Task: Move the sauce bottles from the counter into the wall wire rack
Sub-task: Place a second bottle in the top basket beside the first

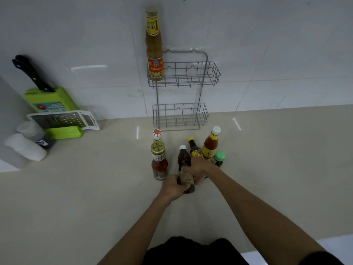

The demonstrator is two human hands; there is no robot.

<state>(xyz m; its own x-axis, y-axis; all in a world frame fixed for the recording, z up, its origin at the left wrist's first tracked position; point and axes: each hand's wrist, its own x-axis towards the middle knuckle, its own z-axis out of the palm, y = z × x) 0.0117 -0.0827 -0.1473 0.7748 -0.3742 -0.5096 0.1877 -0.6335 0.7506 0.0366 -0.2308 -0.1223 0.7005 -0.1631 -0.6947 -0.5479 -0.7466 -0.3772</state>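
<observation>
Hands clasp one dark bottle [185, 165] on the bench [95, 197]: left hand [172, 186] closed round its base, right hand [196, 167] closed round its middle. Beside it, a red sauce bottle [159, 163] has "ROZA" on its lid. Beyond, the wall wire rack [183, 92] carries a tall yellow-labelled bottle [154, 44].

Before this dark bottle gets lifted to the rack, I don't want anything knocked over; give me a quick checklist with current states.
1. Both hands on the dark bottle: left hand low, right hand higher: ok.
2. White cap on: ok.
3. Free space in the wire rack upper basket, right of the tall bottle: ok.
4. Lower basket free: ok.
5. Clearance from the red sauce bottle close on the left: cannot tell.
</observation>
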